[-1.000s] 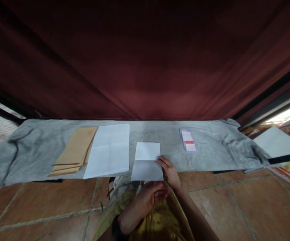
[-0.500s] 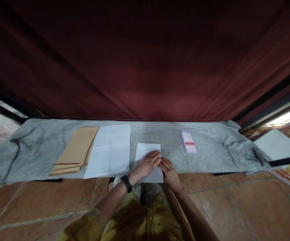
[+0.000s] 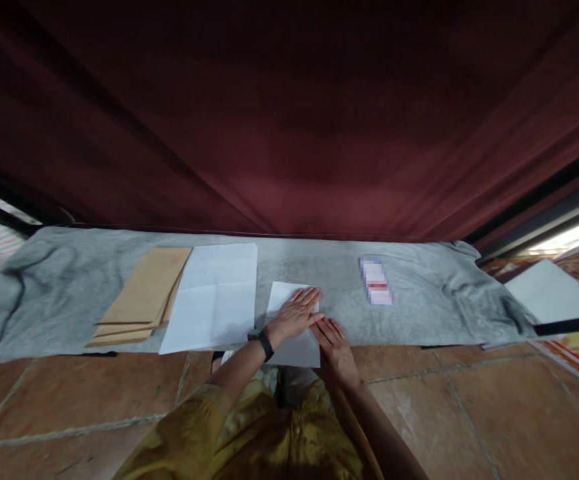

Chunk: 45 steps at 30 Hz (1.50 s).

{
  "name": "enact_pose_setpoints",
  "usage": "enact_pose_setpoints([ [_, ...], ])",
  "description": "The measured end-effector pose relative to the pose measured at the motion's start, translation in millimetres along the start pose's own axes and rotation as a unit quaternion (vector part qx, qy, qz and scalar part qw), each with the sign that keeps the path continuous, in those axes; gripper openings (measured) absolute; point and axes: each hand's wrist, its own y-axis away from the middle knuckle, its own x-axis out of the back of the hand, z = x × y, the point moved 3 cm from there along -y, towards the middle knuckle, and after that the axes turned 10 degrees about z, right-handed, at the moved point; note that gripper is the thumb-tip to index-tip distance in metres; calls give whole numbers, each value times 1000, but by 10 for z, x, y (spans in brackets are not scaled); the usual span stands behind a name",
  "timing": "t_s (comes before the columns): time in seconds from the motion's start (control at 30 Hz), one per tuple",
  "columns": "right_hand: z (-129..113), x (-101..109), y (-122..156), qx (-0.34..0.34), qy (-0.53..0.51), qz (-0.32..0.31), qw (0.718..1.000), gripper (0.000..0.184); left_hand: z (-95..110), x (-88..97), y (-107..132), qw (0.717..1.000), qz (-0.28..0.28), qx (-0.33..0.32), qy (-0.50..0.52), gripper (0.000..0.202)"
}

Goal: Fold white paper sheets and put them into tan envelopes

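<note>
A folded sheet of white paper (image 3: 297, 350) lies on the grey cloth right in front of me, its near end reaching past the cloth's front edge. My left hand (image 3: 297, 313), with a dark watch (image 3: 261, 343) on the wrist, rests flat across the upper part of this paper, fingers stretched toward its right edge. Along that right edge lies my right hand (image 3: 335, 350), fingers extended and its thumb side close to the left hand. Neither hand grips anything. Left of the hands is a stack of larger white sheets (image 3: 214, 293), with faint creases.
Brown envelopes (image 3: 142, 290) lie stacked at the left, partly under the white sheets. A blurred pink-and-white slip (image 3: 377, 281) is to the right on the grey cloth (image 3: 429, 287). A dark red curtain (image 3: 289, 133) hangs behind. Another white sheet (image 3: 552, 290) is at far right.
My left hand has slid up a little on the folded paper, its fingers more spread. The right hand stays by the right edge. The view has shifted slightly.
</note>
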Motion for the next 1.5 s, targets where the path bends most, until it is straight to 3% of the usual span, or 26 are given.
enact_pose_setpoints([
  [0.2, -31, 16, 16, -10, 0, -23, 1000, 86, -29, 70, -108, 1000, -10, 13, 22, 56],
  [0.33, -13, 19, 24, -11, -4, -21, 1000, 80, -9, 112, -131, 998, -29, 33, 39, 55],
  [0.43, 55, 68, -42, -25, -10, -5, 1000, 72, 12, 224, -39, 996, -11, 53, 71, 53],
  [0.57, 169, 127, -160, -49, -33, -4, 998, 62, -57, 494, 326, 987, 64, 85, 116, 44],
  [0.7, 249, 116, -192, -84, -85, 12, 993, 57, -299, 710, 901, 966, 123, 175, 147, 43],
  [0.8, 278, 74, -189, -97, -131, 28, 986, 57, -407, 743, 1258, 954, 142, 209, 160, 50],
  [0.87, 289, 42, -200, -98, -148, 36, 983, 56, -387, 699, 1366, 955, 135, 207, 164, 58],
  [1.1, 294, -29, -264, -84, -122, 28, 989, 60, -254, 484, 1192, 962, 125, 176, 166, 64],
  [1.3, 249, 40, -216, -18, -51, -6, 998, 61, -367, 498, 1064, 984, 58, 121, 119, 75],
  [1.5, 206, 72, -138, -8, -19, -11, 1000, 61, -421, 498, 992, 991, 33, 100, 80, 74],
])
